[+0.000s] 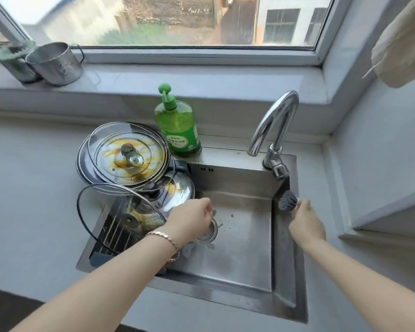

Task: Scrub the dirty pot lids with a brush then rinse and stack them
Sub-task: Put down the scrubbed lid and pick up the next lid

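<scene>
Grey countertop frames the steel sink — dirty lids stacked.

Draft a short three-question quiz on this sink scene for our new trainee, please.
1. True or false: the right hand holds the brush.
2. Where are the dirty lids piled? A) on the windowsill B) at the left edge of the sink C) under the faucet spout
3. Fill in: the soap bottle is ____ in colour.
Key: 1 true; 2 B; 3 green.
</scene>
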Demonstrator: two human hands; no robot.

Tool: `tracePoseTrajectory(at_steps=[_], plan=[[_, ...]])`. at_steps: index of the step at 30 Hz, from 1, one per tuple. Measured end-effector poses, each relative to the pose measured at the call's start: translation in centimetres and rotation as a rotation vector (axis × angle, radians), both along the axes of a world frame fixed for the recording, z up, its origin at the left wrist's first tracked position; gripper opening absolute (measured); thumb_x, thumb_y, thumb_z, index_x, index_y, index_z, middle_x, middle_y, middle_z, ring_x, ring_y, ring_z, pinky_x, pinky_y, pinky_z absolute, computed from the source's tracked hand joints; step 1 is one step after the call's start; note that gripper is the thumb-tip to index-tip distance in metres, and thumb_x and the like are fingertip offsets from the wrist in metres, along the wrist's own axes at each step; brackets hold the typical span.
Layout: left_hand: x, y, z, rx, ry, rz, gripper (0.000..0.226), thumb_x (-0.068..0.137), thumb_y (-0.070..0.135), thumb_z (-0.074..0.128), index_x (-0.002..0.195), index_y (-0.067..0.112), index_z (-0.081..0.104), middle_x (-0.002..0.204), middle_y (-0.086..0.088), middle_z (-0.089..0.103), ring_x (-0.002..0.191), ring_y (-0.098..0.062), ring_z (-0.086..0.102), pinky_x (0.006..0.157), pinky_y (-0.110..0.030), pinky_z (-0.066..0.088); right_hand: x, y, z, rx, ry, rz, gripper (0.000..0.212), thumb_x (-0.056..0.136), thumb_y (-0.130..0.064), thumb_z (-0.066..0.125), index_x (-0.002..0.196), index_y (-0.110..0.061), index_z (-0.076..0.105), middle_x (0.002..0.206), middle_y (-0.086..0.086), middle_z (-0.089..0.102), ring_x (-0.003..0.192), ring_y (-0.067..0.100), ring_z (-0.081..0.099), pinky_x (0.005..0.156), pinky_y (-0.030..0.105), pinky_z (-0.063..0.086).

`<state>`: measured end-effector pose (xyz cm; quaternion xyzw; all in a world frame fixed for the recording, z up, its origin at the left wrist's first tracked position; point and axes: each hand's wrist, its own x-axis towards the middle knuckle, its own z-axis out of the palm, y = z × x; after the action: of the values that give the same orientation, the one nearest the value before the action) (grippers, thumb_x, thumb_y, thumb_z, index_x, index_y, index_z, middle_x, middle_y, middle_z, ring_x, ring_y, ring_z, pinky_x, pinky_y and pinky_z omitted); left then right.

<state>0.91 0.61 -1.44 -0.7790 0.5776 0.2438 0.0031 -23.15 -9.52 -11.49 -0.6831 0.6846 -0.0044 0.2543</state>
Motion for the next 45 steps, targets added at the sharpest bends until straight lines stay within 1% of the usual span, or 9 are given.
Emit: tracePoseTrajectory(at_steps=[3,6,8,11,15,22,31,37,45], plan=[[1.2,-0.2,0.8,-0.029,0.002,0.009,0.027,0.096,0.018,0.037,0.115,0.016,0.056,0.112,-0.004,0.062,0.095,-0.023,0.058,0.075,-0.028,0.044,2.6,1.2,1.5,-0.169,0.159,0.401,0.067,0.078,0.007,0.05,0.138,-0.014,0.028,0.116,0.009,0.053,0.089,0.032,0.058,0.061,0.036,0.042],[3.4,-0.8,2.0,-0.093,-0.014,0.004,0.026,0.096,0.018,0.039,0.116,0.018,0.055,0.114,-0.002,0.061,0.098,-0.022,0.057,0.079,-0.03,0.045,5.7,2.2,3.5,-0.422,0.242,0.605,0.089,0.037,0.011,0.078,0.121,-0.005,0.053,0.063,0.007,0.062,0.04,0.027,0.052,0.038,0.024,0.024],[5.5,-1.6,3.1,-0.179,-0.027,0.009,0.027,0.095,0.019,0.04,0.118,0.019,0.054,0.117,0.0,0.059,0.101,-0.021,0.056,0.08,-0.032,0.045,8.5,2.8,5.6,-0.392,0.265,0.664,0.077,0.049,0.005,0.079,0.122,-0.007,0.058,0.071,0.006,0.065,0.053,0.026,0.06,0.043,0.027,0.035],[9.3,-3.4,5.2,-0.334,0.006,0.034,0.032,0.094,0.016,0.043,0.124,0.018,0.052,0.122,0.001,0.053,0.106,-0.02,0.054,0.082,-0.032,0.046,12.4,3.3,7.4,0.033,-0.045,0.377,0.055,0.083,-0.002,0.045,0.132,-0.026,0.045,0.113,0.001,0.062,0.099,0.024,0.059,0.075,0.031,0.045],[14.6,-7.0,7.3,-0.506,0.104,0.026,0.037,0.091,0.008,0.047,0.127,0.012,0.05,0.129,-0.004,0.05,0.111,-0.025,0.053,0.092,-0.042,0.046,18.0,2.9,9.7,0.395,-0.658,0.025,0.015,0.087,-0.019,0.059,0.101,-0.018,0.056,0.078,-0.004,0.058,0.049,0.005,0.046,0.044,0.019,0.033],[20.9,-15.6,8.6,-0.448,0.103,-0.037,0.038,0.1,0.023,0.036,0.135,0.014,0.047,0.138,-0.006,0.05,0.124,-0.025,0.048,0.102,-0.034,0.037,26.5,0.0,13.9,0.652,-1.093,-0.386,0.047,0.088,-0.065,0.038,0.087,-0.023,0.058,0.055,-0.002,0.039,0.034,0.005,0.021,0.033,0.014,0.014],[21.3,-21.9,6.5,-0.266,0.217,-0.033,0.032,0.096,0.023,0.033,0.095,0.007,0.061,0.089,-0.009,0.06,0.085,-0.026,0.053,0.076,-0.033,0.043,31.5,-4.5,12.9,0.588,-0.882,-0.398,0.075,0.084,-0.073,0.032,0.084,-0.007,0.066,0.048,-0.005,0.033,0.032,0.007,0.02,0.034,0.015,0.014],[21.9,-22.2,4.9,-0.266,0.3,-0.069,0.038,0.089,0.036,0.027,0.107,0.023,0.058,0.106,0.0,0.064,0.101,-0.02,0.058,0.093,-0.039,0.046,33.1,-6.8,11.2,0.526,-0.849,-0.341,0.081,0.089,-0.07,0.017,0.074,-0.006,0.064,0.041,-0.007,0.035,0.03,0.007,0.024,0.035,0.015,0.018],[21.6,-22.0,4.5,-0.246,0.215,-0.09,0.032,0.098,0.028,0.028,0.116,0.027,0.054,0.08,0.009,0.055,0.091,-0.021,0.055,0.085,-0.034,0.045,33.0,-7.5,11.0,0.522,-0.86,-0.314,0.08,0.089,-0.07,0.018,0.07,-0.006,0.063,0.039,-0.008,0.034,0.03,0.007,0.024,0.034,0.015,0.018]])
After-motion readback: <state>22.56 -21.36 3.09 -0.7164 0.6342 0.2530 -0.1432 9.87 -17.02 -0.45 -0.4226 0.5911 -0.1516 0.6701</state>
